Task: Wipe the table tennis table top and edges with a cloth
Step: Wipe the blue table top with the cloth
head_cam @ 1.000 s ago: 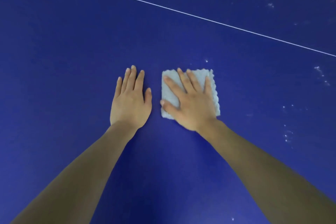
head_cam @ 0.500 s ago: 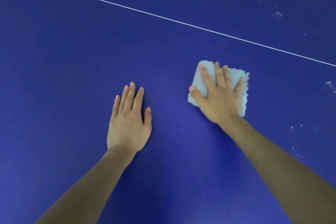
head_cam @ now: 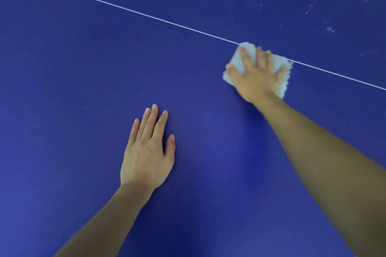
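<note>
My left hand (head_cam: 147, 153) lies nearest me, flat on the blue table top (head_cam: 62, 89), palm down, fingers straight and close together, thumb a little apart; it holds nothing. Its forearm runs back toward me at the lower left.

Farther out and to the right of it, well apart, my right hand (head_cam: 255, 77) presses down on the cloth (head_cam: 240, 62), fingers spread and straight across it, thumb pointing left along its near edge. The cloth is pale, folded roughly square, with a ragged edge showing just right of my little finger; it lies flat on the table under my palm. The hand and cloth are slightly blurred.

The cloth's far corner reaches the thin white line (head_cam: 125, 8), which runs slantwise across the table beyond both hands and passes under the cloth.

Beyond the line, past my right hand, faint whitish specks (head_cam: 329, 29) are scattered on the blue surface.
</note>
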